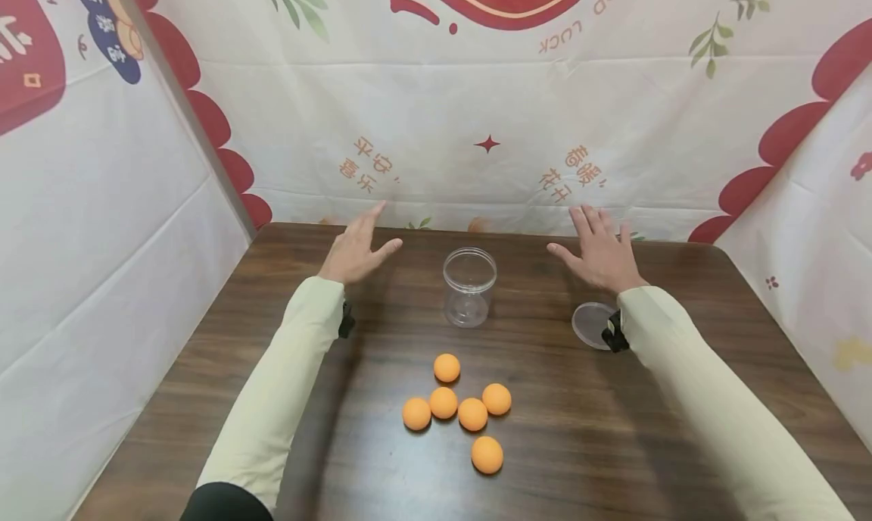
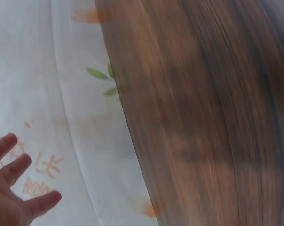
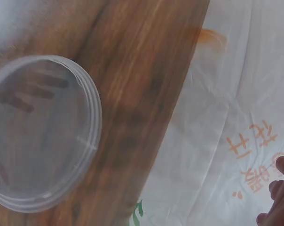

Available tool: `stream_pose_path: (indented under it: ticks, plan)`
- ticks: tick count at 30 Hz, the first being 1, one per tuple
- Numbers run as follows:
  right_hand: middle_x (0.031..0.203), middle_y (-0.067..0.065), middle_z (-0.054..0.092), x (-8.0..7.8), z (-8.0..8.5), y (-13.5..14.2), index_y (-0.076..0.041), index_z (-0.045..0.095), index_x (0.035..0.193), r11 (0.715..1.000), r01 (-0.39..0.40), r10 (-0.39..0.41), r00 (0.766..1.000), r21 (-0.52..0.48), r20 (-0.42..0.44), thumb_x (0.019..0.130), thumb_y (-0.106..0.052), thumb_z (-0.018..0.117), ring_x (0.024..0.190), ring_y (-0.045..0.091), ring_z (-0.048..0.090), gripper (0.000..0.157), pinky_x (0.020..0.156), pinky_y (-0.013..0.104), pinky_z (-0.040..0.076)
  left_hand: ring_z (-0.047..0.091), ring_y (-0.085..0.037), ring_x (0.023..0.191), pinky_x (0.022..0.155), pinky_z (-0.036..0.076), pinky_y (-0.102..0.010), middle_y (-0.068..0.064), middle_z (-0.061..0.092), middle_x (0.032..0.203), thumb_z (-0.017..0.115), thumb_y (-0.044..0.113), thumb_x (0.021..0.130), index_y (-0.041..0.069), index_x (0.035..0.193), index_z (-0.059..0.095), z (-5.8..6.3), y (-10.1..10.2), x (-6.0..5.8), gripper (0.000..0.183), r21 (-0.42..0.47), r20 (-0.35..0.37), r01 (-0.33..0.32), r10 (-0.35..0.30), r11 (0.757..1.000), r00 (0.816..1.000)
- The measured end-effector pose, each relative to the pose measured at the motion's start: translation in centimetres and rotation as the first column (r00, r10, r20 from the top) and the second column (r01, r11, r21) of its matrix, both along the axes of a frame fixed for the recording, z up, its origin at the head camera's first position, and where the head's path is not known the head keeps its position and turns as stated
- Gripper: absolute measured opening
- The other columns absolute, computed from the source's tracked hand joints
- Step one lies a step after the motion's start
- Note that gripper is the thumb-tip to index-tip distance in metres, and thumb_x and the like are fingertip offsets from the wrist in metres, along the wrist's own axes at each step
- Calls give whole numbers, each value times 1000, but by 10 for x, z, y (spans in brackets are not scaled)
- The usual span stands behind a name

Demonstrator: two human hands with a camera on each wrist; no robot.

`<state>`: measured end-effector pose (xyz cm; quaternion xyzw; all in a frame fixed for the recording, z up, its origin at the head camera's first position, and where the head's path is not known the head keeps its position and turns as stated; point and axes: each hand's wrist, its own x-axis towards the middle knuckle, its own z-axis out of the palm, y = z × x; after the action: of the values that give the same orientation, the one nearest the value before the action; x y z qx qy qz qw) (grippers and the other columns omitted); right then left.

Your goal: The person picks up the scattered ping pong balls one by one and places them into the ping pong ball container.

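Note:
A clear round jar (image 1: 468, 297) without its lid stands upright near the table's far side, between the two hands. The left hand (image 1: 357, 250), left of the jar, is held up over the far edge with fingers straight and thumb out, holding nothing. On the other side the right hand (image 1: 599, 252) is raised in the same way, fingers spread. Just below its wrist a clear round lid (image 1: 590, 325) lies flat, partly covered by the wrist strap; the right wrist view shows the lid (image 3: 43, 136) large. Several orange balls (image 1: 443, 403) rest in a loose group nearer the body.
The dark wooden table (image 1: 381, 475) ends at a printed white cloth (image 1: 436, 112) hung behind it. More cloth walls stand at the left (image 1: 102, 241) and the right (image 1: 817, 226). Each wrist wears a black strap with a small camera.

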<state>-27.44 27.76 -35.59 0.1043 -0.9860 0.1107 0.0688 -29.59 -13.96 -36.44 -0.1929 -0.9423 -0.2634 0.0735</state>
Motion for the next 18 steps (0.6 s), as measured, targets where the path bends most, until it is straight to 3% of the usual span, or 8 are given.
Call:
stream_pose_path:
  ticks: [5,8,14,18]
  plan:
    - [158,21,10,9,-6,-3,-8,10,154,999,-27,27,1000,-20,4,94,-63,38,144,46,4,86,108,71,-1,26,-30,143,110,23,-61,-7,26,156,45,61,93,23,154,14,0,10,5,78,89,71,65,-72,994,995]
    - [158,21,9,15,-11,-6,-9,8,154,999,-48,49,999,-25,20,94,-61,39,144,45,5,85,108,70,0,27,-29,143,112,24,-57,-9,31,154,44,61,92,23,154,14,-1,16,7,78,121,88,109,-120,987,989]
    - [157,22,16,29,-24,-15,-8,13,153,994,-98,99,995,-53,5,95,-57,43,143,46,11,82,109,69,6,28,-28,142,113,27,-50,-13,32,151,51,47,96,18,153,17,-1,28,12,73,175,103,208,-228,962,968]
    - [156,22,19,38,-33,-23,-6,18,152,987,-140,140,990,-73,-11,95,-53,47,143,45,14,80,109,68,10,29,-29,141,113,27,-52,-12,32,152,53,41,96,20,153,16,-4,33,16,71,192,125,229,-256,954,959]
